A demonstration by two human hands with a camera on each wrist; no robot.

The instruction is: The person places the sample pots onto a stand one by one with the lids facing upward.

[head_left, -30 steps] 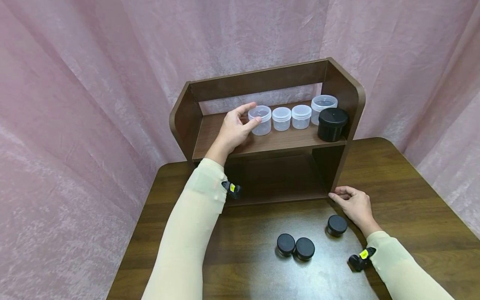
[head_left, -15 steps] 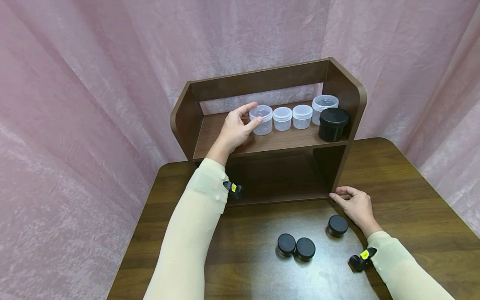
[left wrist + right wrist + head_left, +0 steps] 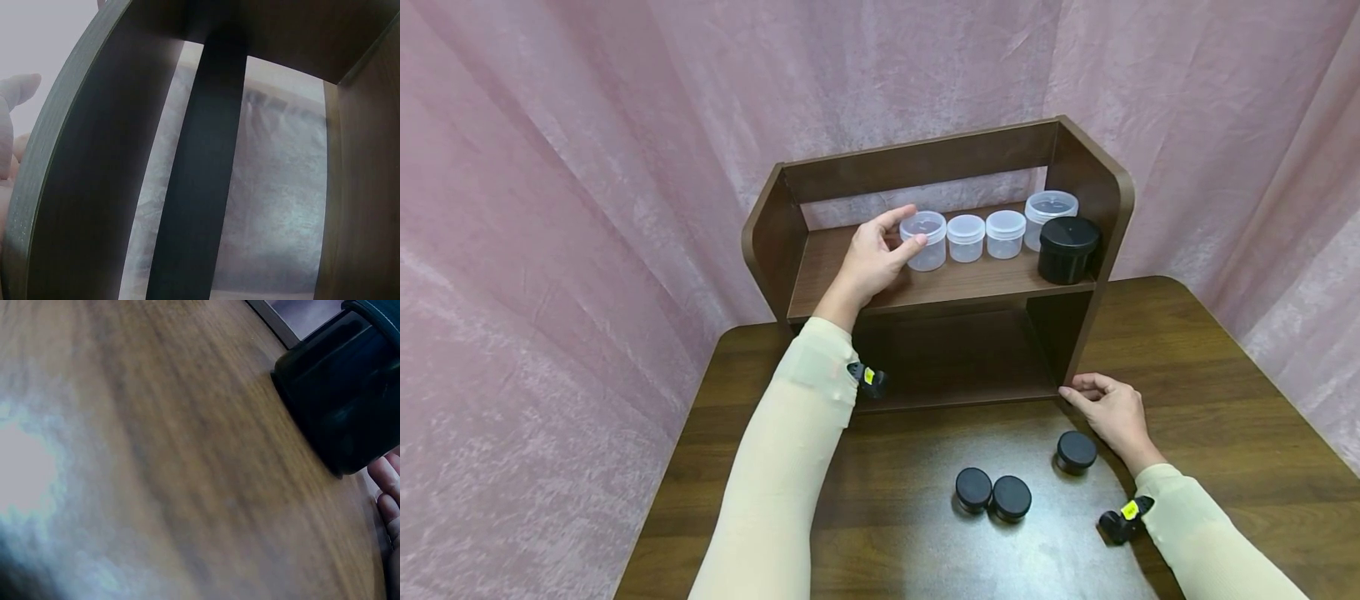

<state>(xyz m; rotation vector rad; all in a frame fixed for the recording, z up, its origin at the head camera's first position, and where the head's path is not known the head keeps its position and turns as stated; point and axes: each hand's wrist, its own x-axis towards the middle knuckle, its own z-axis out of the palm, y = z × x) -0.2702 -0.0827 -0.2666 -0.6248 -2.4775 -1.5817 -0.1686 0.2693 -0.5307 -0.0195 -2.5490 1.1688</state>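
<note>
Your dark wood desk (image 3: 1225, 400) stands before pink curtains (image 3: 587, 208); left hand (image 3: 868, 258) fingers grasp a clear jar (image 3: 923, 240), right hand (image 3: 1112, 412) fingers rest relaxed.

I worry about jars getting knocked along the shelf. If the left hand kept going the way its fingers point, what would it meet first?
Likely the leftmost clear jar: the left hand already has its fingers at it, with two more clear jars beyond.

A dark wooden two-tier shelf unit (image 3: 1086, 179) stands at the back of the brown wooden table (image 3: 1217, 417). On its upper board sit four clear plastic lidded jars (image 3: 964, 238) in a row, with a black round jar (image 3: 1065, 248) before the rightmost. Three small black lidded pots (image 3: 992, 493) lie on the table before the shelf unit, two of them touching.
</note>
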